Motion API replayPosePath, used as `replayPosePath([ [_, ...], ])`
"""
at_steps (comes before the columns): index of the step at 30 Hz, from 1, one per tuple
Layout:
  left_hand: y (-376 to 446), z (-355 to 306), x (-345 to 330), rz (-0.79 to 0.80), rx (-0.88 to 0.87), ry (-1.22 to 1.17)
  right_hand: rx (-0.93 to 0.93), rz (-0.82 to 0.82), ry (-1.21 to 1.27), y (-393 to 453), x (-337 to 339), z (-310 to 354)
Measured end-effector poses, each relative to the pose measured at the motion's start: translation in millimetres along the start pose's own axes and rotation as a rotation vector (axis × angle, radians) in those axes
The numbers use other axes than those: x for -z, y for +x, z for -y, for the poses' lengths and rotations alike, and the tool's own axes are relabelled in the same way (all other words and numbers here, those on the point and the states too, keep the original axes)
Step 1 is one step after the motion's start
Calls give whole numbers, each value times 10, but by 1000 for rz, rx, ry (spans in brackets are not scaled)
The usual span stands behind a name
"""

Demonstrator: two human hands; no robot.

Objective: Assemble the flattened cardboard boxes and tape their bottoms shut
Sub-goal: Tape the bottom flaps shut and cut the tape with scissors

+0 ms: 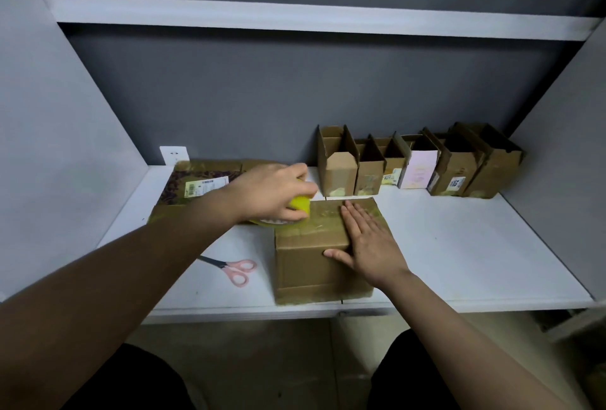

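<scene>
Pressing our right hand [367, 245] flat, fingers straight, steadied the brown cardboard box [314, 245] while our left hand [272, 193], fingers clamped, pulled the yellow-cored tape roll [296, 208].

Two bare forearms, no sleeves or jewellery in view; dark trousers [131, 383] over both knees.

— Where's the box [314, 259]?
— At the front edge of the surface [459, 255], scissors [234, 270] just to its left.
— And behind?
— A row of opened boxes [416, 164] along the back wall, right side; flattened cardboard [200, 180] back left.
</scene>
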State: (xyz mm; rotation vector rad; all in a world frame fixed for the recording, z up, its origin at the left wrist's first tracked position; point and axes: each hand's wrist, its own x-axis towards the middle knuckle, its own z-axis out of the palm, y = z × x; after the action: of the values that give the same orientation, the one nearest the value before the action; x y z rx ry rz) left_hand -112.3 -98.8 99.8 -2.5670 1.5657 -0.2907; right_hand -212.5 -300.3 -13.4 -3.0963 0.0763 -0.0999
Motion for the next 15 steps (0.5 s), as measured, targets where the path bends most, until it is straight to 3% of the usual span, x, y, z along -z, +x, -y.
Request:
replayPosePath([
  [4, -37, 126, -19, 155, 22, 111, 13, 1, 13, 6, 1, 10],
  [10, 2, 160, -48, 146, 76, 12, -28, -26, 22, 47, 69, 112],
  [12, 12, 171, -53, 139, 77, 14, 30, -81, -19, 87, 78, 232],
  [15, 31, 168, -61, 129, 82, 26, 171, -39, -18, 145, 11, 368],
])
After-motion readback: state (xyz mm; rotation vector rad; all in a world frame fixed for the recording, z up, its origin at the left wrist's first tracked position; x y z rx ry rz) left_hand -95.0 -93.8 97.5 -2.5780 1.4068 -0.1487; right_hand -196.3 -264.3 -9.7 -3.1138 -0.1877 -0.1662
